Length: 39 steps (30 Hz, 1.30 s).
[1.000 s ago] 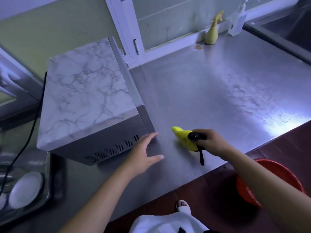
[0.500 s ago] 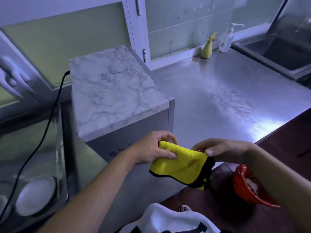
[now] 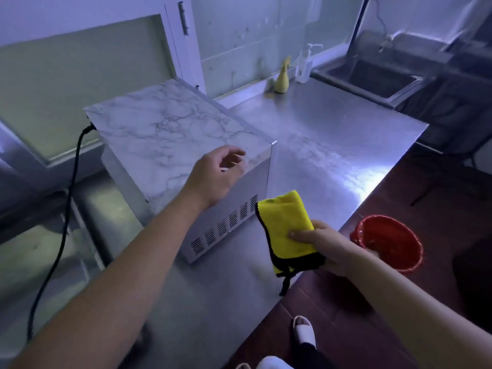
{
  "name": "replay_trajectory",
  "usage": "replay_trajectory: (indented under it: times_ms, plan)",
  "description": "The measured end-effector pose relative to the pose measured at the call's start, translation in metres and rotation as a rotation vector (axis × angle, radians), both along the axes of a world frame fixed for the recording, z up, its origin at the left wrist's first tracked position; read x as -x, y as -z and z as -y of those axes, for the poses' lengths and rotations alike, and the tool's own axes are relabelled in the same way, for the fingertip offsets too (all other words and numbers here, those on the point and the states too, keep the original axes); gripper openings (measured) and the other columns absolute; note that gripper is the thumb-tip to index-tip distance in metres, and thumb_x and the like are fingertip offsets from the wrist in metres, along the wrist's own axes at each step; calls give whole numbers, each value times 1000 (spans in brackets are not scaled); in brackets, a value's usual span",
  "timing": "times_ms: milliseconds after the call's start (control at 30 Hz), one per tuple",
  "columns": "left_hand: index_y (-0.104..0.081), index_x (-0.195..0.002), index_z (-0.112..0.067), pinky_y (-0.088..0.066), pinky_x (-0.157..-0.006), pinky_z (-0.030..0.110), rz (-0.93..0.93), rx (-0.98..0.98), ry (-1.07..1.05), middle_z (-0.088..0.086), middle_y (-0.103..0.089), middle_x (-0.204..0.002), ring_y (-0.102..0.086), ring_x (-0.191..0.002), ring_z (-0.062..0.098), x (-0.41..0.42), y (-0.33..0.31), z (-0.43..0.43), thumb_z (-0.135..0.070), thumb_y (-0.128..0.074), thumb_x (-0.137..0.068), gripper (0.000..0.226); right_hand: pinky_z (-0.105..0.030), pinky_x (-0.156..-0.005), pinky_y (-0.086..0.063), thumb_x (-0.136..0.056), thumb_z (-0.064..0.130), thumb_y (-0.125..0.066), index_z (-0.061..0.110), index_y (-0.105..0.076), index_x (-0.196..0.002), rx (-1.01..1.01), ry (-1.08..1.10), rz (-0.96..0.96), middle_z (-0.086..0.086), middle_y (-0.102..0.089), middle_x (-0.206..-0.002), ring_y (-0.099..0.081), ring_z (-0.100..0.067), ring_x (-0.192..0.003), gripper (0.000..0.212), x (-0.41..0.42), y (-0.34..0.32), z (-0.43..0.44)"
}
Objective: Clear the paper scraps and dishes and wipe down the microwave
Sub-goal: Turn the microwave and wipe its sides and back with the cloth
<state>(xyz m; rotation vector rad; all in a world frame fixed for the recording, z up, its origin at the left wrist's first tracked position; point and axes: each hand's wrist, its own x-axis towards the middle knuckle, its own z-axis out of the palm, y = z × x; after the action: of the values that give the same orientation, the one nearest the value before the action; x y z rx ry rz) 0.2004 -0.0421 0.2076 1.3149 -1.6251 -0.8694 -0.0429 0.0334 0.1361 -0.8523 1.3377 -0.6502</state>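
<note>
Head view: right hand [image 3: 323,247] fingers grip yellow cloth [image 3: 286,226]; left hand [image 3: 215,177] fingers loosely spread above microwave [image 3: 170,137].

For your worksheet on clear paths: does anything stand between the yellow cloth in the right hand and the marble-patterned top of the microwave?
Nothing visible blocks it. The right hand holds the yellow cloth beside the microwave; only the open left hand hovers over the top's near edge.
</note>
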Motion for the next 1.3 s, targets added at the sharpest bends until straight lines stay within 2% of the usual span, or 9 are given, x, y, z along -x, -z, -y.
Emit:
replay_trajectory:
  times_ms: [67, 233, 367, 500, 600, 667, 800, 1000, 1300]
  plan:
    - [-64, -121, -25, -45, -93, 22, 289, 32, -31, -3, -67, -120, -60, -112, 10, -8, -6, 22, -36, -65, -92, 31, -53, -88, -52, -93, -8, -54, 1, -58, -122, 36, 196, -33, -18, -67, -98, -64, -36, -89, 31, -1, 6, 2]
    - [-6, -155, -43, -4, -121, 46, 1125, -158, 101, -3, 0, -167, -2, -152, 27, -14, 10, 53, -67, -42, -92, 77, -46, -84, -53, -91, -12, -47, 29, -49, -124, 143, 387, 29, -6, -64, -102, -63, -28, -88, 52, 0, 10, 34]
    - [0, -154, -47, 1, -121, 49, 1150, -86, 86, -6, 5, -167, 2, -153, 25, -16, 21, 54, -68, -33, -94, 71, -44, -74, -54, -87, -5, -44, 42, -45, -128, 258, 390, -70, -7, -63, -113, -62, -30, -92, 62, -6, 7, 64]
    - [-1, -153, -50, 2, -122, 47, 1143, -75, 53, -9, 4, -167, 3, -153, 23, -13, 24, 54, -69, -31, -94, 69, -25, -45, -45, -79, -3, -34, 53, -34, -141, 388, 413, -106, 6, -59, -96, -55, -15, -64, 83, -23, 2, 96]
    - [-7, -154, -50, 0, -123, 46, 1113, -60, 19, -10, -1, -167, 0, -153, 20, -7, 26, 55, -70, -33, -93, 69, -39, -84, -56, -88, 0, -44, 44, -24, -153, 528, 411, -75, 3, -53, -137, -61, -14, -100, 81, -49, 1, 119]
    - [-21, -152, -48, -6, -123, 44, 1019, -25, -36, -11, -13, -165, -9, -152, 19, -2, 26, 58, -69, -37, -92, 66, -43, -115, -35, -94, 15, -59, 34, -30, -153, 623, 414, -1, 4, -39, -154, -43, -14, -136, 69, -67, 4, 129]
    - [-45, -146, -35, -19, -121, 39, 838, -6, -47, -10, -33, -159, -26, -148, 18, -12, 18, 63, -57, -36, -95, 56, -38, -113, -28, -87, 56, -50, 28, -48, -140, 726, 600, -82, -1, -46, -131, -37, -13, -126, 60, -81, 17, 147]
    - [-48, -144, -32, -27, -118, 46, 867, 79, -20, -8, -39, -156, -33, -145, 17, -17, 18, 60, -50, -34, -94, 55, -31, -116, -16, -95, 51, -40, 39, -36, -148, 872, 687, -229, -9, -37, -148, -27, -11, -138, 55, -97, 42, 168]
    - [-50, -143, -29, -31, -115, 47, 885, 118, -26, -6, -43, -153, -36, -143, 19, -17, 22, 63, -45, -37, -97, 51, -39, -121, -18, -104, 52, -22, 7, -25, -154, 922, 801, -162, -18, -25, -161, -22, -27, -151, 67, -125, 113, 179]
